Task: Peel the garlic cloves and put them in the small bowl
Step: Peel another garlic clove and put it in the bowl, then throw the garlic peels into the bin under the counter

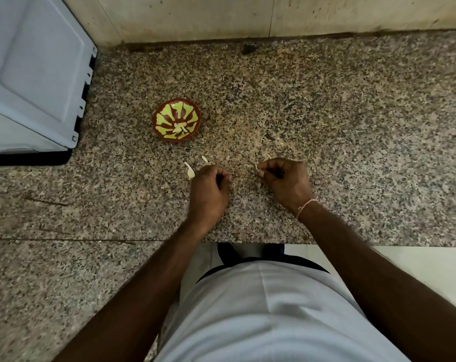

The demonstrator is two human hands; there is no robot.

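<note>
Hands (208,186) (285,178) curled, peeled cloves (179,127) in bowl (160,111)

Speckled polished granite counter (326,113) (glossy painted small bowl (159,126))

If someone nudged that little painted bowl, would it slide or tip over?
The small bowl looks shallow and wide, so it would probably slide rather than tip. The granite counter looks polished, so little would stop it. Holding only a few garlic pieces, it is likely light.

Small bowl (177,120) sits on counter (326,113), behind both hands, holding cloves (179,127).
</note>
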